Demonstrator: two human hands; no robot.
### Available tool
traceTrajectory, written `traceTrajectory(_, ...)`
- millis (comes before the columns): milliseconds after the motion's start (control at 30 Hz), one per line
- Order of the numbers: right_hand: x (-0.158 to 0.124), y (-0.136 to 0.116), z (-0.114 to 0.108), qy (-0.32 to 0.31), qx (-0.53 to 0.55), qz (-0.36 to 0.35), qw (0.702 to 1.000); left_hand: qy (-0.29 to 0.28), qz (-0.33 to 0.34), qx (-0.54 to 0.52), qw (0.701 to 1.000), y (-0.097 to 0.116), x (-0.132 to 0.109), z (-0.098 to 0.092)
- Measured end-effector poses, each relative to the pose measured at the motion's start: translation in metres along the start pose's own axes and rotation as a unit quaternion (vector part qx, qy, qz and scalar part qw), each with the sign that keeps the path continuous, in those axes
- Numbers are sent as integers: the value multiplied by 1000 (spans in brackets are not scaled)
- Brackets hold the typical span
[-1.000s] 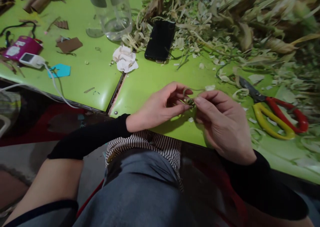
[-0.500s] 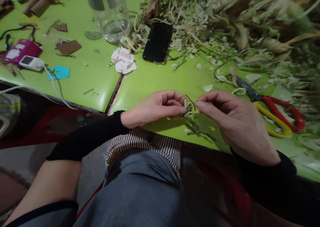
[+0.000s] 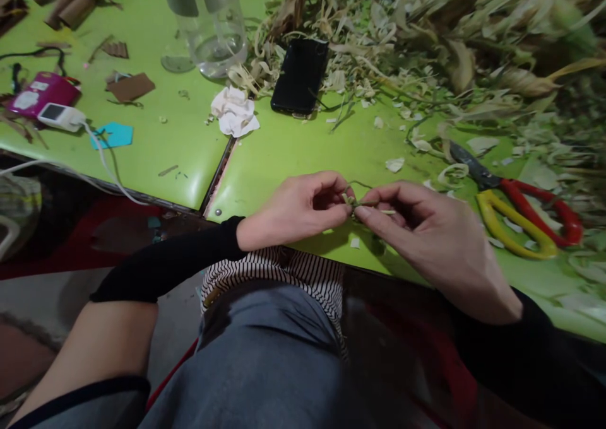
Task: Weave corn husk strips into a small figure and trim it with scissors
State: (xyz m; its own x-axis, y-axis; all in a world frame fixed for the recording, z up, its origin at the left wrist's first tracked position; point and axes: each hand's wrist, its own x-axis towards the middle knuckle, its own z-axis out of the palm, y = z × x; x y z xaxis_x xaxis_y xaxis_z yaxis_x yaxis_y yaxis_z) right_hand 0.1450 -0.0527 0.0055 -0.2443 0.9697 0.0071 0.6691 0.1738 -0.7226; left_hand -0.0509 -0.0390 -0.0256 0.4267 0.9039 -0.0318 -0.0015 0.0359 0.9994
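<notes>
Between my two hands is a small knotted piece of green plant strips [image 3: 351,202], held just above the front edge of the green table. My left hand [image 3: 307,208] pinches its left side between thumb and fingers. From the right, my right hand [image 3: 421,227] closes thumb and forefinger on the strips, the fingertips of both hands nearly touching. A thin dark strand loops up behind the piece, and a pale end sticks out by my right fingers. Much of the piece is hidden by the fingertips. Scissors [image 3: 492,183] with red and yellow handles lie right of my right hand.
A heap of dried husks and shavings [image 3: 426,50] covers the back right. A black phone [image 3: 300,76], crumpled tissue [image 3: 234,111] and clear jug [image 3: 218,47] stand or lie behind my hands. Leftward are a magenta box [image 3: 45,93], a white cable and cardboard bits.
My right hand has moved left and slightly down, closing the gap to my left hand. The hanging green strips below the piece are now mostly hidden.
</notes>
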Motion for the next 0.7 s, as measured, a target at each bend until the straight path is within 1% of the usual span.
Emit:
traceTrajectory(100,0,1,1,12,-19,-28,999,-3,7,8,1000,0,-1,0)
traceTrajectory(167,0,2,0,17,-21,-52,998,-2,-4,1,1000,1,0,-1)
traceTrajectory(267,1,0,-5,8,-35,-96,995,-7,-23,-24,999,2,0,-1)
traceTrajectory(500,4,-4,-16,-18,-82,-204,975,-71,-91,-123,986,5,-1,-5)
traceTrajectory(533,3,-3,-16,-17,-87,-207,974,-77,-97,-131,984,6,-1,-6)
traceTrajectory(600,1,-3,-16,-4,-97,-190,977,-83,-100,-144,981,8,-1,-7)
traceTrajectory(700,-3,-2,-13,20,-100,-161,982,-79,-87,-159,980,10,-2,-7)
